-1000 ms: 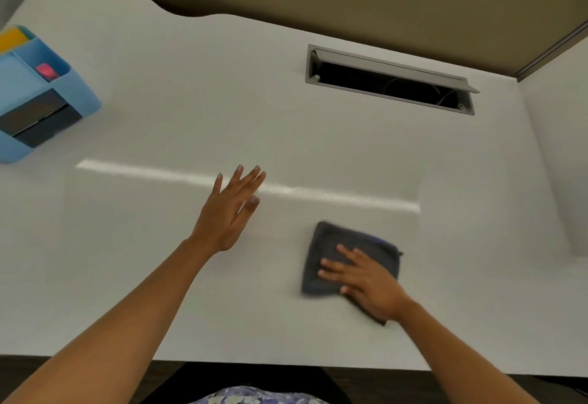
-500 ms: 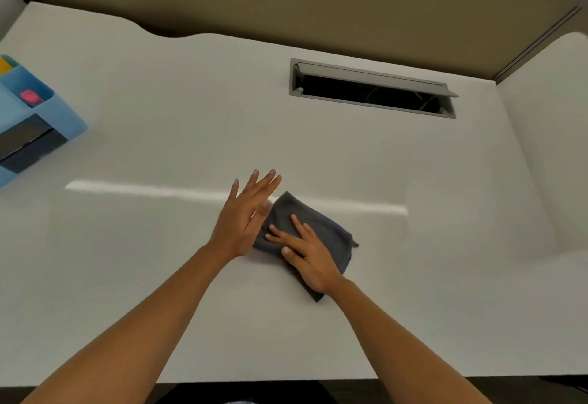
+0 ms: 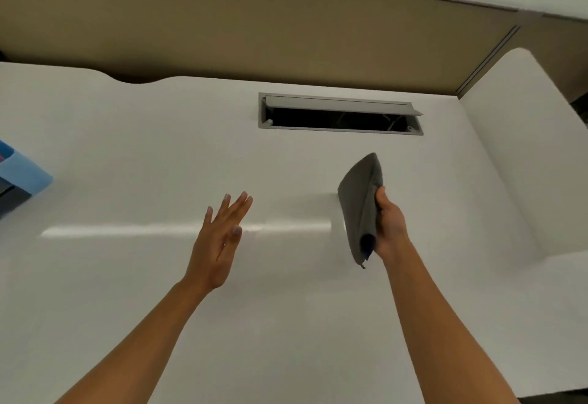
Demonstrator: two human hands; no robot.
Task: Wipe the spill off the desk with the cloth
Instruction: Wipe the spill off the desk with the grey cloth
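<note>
A folded grey cloth [image 3: 359,203] is held up off the white desk [image 3: 133,155], standing nearly on edge, with my right hand [image 3: 389,220] shut on its right side. My left hand [image 3: 219,241] hovers flat over the desk's middle, fingers spread and holding nothing, well to the left of the cloth. No spill shows on the desk surface; only a bright streak of reflected light crosses it.
An open grey cable slot [image 3: 340,115] is set into the desk behind the cloth. A blue desk organiser [image 3: 22,174] sits at the left edge. A tan partition [image 3: 286,31] runs along the back. A white side surface [image 3: 521,136] rises at the right.
My right hand has lifted the cloth from the desk and carried it up and to the right. The two hands, close together half a second ago, are now apart. The view tilted upward.
</note>
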